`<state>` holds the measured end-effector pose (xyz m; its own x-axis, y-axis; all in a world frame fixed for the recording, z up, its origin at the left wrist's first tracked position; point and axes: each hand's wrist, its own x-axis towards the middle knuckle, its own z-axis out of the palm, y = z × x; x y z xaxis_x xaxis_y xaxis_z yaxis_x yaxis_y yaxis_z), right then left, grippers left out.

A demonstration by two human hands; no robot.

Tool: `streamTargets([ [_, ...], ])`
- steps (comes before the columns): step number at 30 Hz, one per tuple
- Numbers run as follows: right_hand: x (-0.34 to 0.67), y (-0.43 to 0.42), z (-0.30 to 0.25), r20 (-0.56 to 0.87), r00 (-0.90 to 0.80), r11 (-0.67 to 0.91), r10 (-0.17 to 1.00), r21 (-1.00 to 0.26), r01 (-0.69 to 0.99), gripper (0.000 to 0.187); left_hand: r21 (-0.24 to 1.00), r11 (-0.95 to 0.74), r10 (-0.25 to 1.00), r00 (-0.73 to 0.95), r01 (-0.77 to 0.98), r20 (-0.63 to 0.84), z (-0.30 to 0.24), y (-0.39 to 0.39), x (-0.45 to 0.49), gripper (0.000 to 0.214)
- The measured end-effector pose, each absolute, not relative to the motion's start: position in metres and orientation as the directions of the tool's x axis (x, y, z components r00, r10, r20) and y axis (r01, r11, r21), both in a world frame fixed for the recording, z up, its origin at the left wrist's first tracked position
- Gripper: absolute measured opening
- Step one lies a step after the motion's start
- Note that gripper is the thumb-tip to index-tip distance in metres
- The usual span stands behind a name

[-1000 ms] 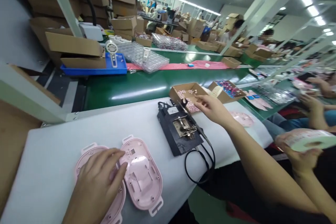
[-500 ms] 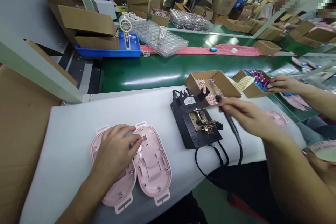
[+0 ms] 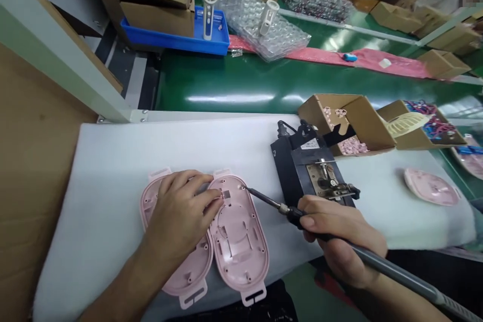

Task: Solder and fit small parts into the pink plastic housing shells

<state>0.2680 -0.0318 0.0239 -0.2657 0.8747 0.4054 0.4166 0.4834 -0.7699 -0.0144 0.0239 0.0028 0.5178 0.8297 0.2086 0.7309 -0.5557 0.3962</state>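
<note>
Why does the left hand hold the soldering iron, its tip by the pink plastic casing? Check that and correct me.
Wrong hand. The head view shows the right hand holding the soldering iron, its tip by the pink plastic casing. The left hand rests on that casing, holding no iron.

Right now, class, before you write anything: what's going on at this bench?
A person's left hand presses on two pink plastic shells lying side by side on a white padded bench. The right hand holds a soldering iron, its tip close to the right shell's top edge, with a black soldering station just beside it.
</note>
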Motion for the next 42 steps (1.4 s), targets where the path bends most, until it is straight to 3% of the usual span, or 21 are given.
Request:
streamTargets([
  [1, 0.267, -0.030, 0.029, 0.379, -0.290, 0.468, 0.879, -0.803, 0.370, 0.022, 0.390, -0.557, 0.829, 0.513, 0.733, 0.221, 0.002, 0.023, -0.014, 0.016],
  [4, 0.266, -0.022, 0.043, 0.289, -0.311, 0.391, 0.905, -0.852, 0.348, 0.037, 0.379, -0.551, 0.834, 0.502, 0.744, 0.228, 0.001, 0.022, -0.013, 0.016],
  [10, 0.259, -0.003, 0.057, 0.231, -0.358, 0.404, 0.905, -0.733, 0.547, 0.011, 0.390, -0.531, 0.847, 0.492, 0.752, 0.204, 0.001, 0.018, -0.013, 0.013],
  [14, 0.258, 0.003, 0.063, 0.081, -0.422, 0.357, 0.903, -0.689, 0.631, 0.014, 0.448, -0.513, 0.854, 0.487, 0.732, 0.183, 0.001, 0.018, -0.010, 0.016],
  [17, 0.259, -0.003, 0.056, 0.170, -0.358, 0.368, 0.918, -0.700, 0.612, 0.004, 0.479, -0.506, 0.853, 0.498, 0.718, 0.155, 0.001, 0.018, -0.007, 0.015],
  [21, 0.262, -0.012, 0.042, 0.247, -0.362, 0.426, 0.899, -0.682, 0.594, 0.013, 0.467, -0.505, 0.855, 0.496, 0.726, 0.153, 0.003, 0.018, -0.005, 0.015],
  [25, 0.260, -0.007, 0.047, 0.208, -0.399, 0.426, 0.893, -0.678, 0.599, 0.003, 0.476, -0.497, 0.858, 0.494, 0.726, 0.143, 0.004, 0.018, -0.004, 0.016],
  [31, 0.256, 0.015, 0.070, -0.053, -0.589, 0.445, 0.807, -0.600, 0.664, 0.020, 0.491, -0.476, 0.866, 0.485, 0.730, 0.119, 0.003, 0.018, -0.005, 0.020],
  [34, 0.258, 0.012, 0.066, -0.017, -0.588, 0.466, 0.809, -0.591, 0.659, 0.020, 0.512, -0.467, 0.867, 0.488, 0.721, 0.104, 0.002, 0.017, -0.005, 0.019],
  [38, 0.260, -0.004, 0.055, 0.038, -0.437, 0.368, 0.899, -0.607, 0.705, 0.023, 0.501, -0.486, 0.863, 0.482, 0.716, 0.150, 0.002, 0.016, -0.004, 0.013],
  [42, 0.262, -0.011, 0.051, 0.059, -0.445, 0.388, 0.894, -0.601, 0.699, 0.021, 0.496, -0.496, 0.861, 0.476, 0.713, 0.177, 0.003, 0.017, -0.003, 0.009],
])
